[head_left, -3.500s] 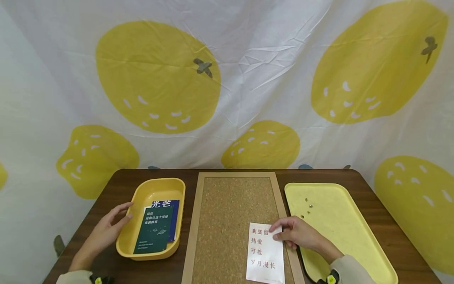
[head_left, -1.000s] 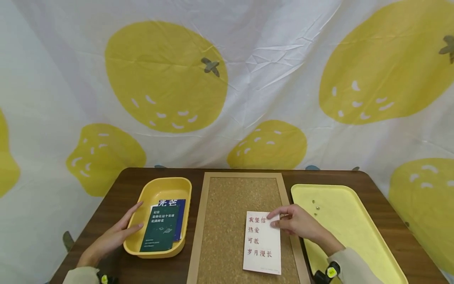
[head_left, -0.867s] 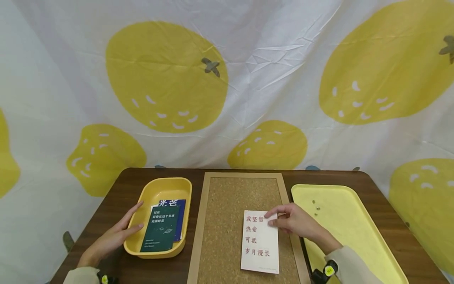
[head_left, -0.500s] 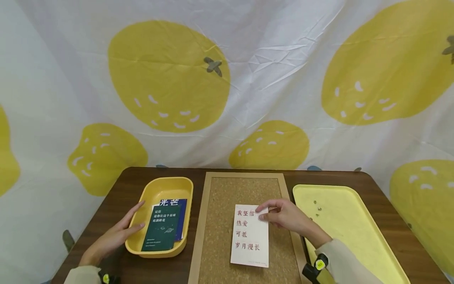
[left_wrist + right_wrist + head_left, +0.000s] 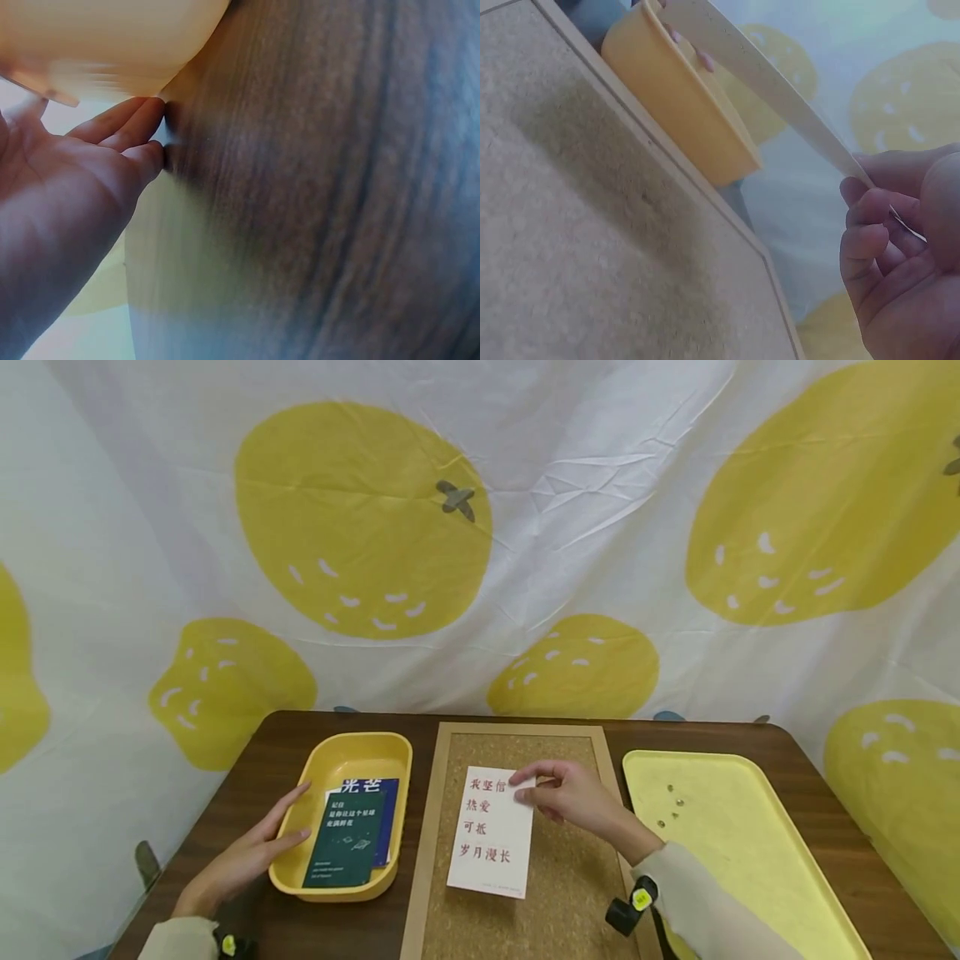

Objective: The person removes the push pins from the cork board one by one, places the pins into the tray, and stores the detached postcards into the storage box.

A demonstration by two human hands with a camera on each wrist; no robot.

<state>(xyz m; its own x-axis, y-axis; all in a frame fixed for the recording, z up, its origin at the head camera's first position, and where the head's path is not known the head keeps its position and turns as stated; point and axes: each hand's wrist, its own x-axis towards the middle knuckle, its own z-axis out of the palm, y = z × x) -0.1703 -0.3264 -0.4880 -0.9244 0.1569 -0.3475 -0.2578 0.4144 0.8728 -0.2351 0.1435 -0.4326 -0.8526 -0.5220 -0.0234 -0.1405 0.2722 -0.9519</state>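
My right hand (image 5: 573,802) pinches a white card (image 5: 491,831) with red Chinese characters by its upper right edge, between thumb and fingers. The card hangs tilted above the cork board (image 5: 577,877), apart from it, and its shadow falls on the cork in the right wrist view. At the left, my left hand (image 5: 243,860) rests against the left rim of a yellow basin (image 5: 281,885), fingers loosely straight. In the left wrist view, some fingertips (image 5: 154,109) touch the table beside the basin. Inside the basin lie a green card (image 5: 345,847) and a blue card (image 5: 387,822), overlapping.
Right of the board lies a pale yellow tray (image 5: 742,852) with several small metallic pieces (image 5: 671,789) near its far left corner. All stand on a dark wooden table (image 5: 795,760). A white curtain with yellow lemons (image 5: 360,518) hangs behind.
My right hand has carried the white card left and away from me, from the board's right edge to over its left half. My left hand stays at the basin's rim.
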